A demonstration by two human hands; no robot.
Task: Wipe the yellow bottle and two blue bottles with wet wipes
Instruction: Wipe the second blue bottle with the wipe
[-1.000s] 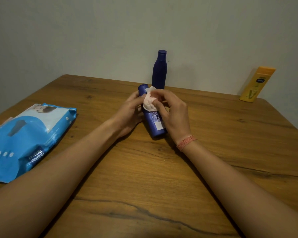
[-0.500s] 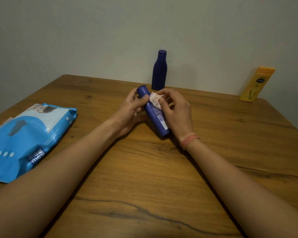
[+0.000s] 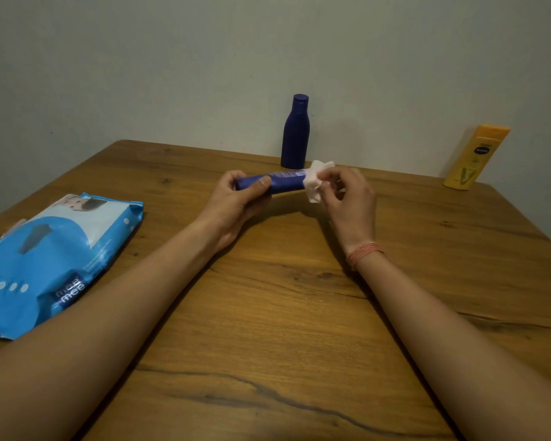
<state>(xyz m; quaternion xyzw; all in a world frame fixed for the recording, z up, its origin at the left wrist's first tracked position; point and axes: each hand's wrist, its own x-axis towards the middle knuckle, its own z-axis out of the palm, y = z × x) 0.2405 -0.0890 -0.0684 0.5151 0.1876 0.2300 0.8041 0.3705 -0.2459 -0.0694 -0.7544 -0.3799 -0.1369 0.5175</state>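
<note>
A small blue bottle lies sideways in the air above the wooden table, cap end to the left. My left hand grips that cap end. My right hand pinches a crumpled white wet wipe against the bottle's right end. A taller blue bottle stands upright at the table's far edge by the wall, just behind my hands. The yellow bottle leans against the wall at the far right.
A blue wet-wipe pack lies flat at the table's left edge. A grey wall rises directly behind the table.
The small blue bottle has turned from nearly upright to horizontal. My right hand slid the wipe from the middle of the bottle out to its right end.
</note>
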